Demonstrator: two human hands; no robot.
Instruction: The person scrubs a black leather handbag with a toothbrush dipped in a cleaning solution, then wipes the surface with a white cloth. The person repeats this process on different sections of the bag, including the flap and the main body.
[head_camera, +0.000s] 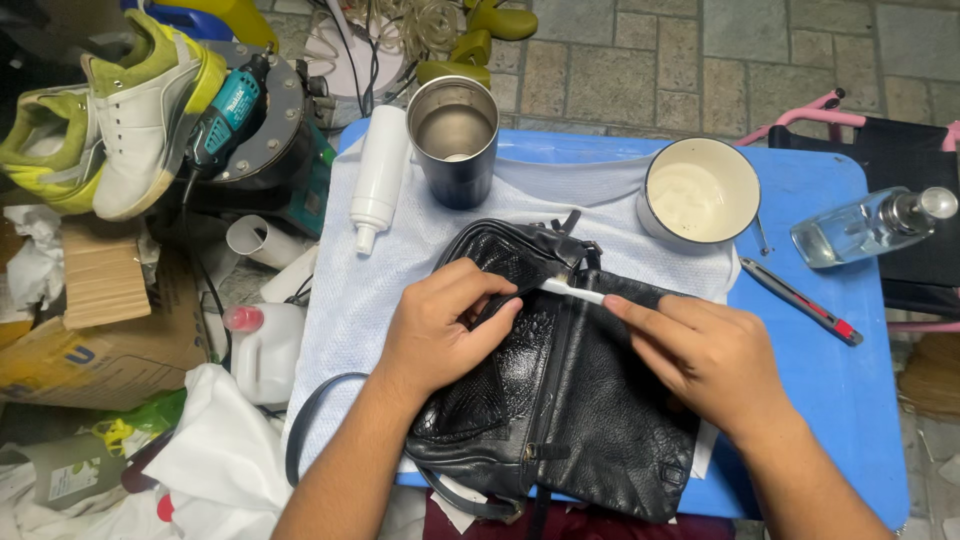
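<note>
Black leather bag lies flat on a white cloth spread over a blue table, about centre of the view, strap looping off the near-left edge. Left hand presses down on the bag's left panel, fingers curled together against the glossy leather near the zip line. Right hand pinches a white brush handle between thumb and forefinger, the tip pointed into the seam at the bag's top. Judgement on doing this well: keep the left hand flat and firm so the leather does not bunch, work the brush in short strokes along the seam, light pressure, angle kept low so it does not scratch the finish. Around the bag: steel tumbler and white squeeze bottle beyond it to the left, white enamel cup with a pale liquid or cream beyond it to the right, clear glass bottle lying on its side at far right, red-and-black utility knife just right of the cloth. Off the table at left: yellow-white sneakers, a teal power tool, a white jug with a pink cap. Hard to make out: the brush head is hidden against the dark leather, so bristle type cannot be told; contents of the tumbler unclear; the bag's near edge and both forearms are cut off by the frame.
</note>
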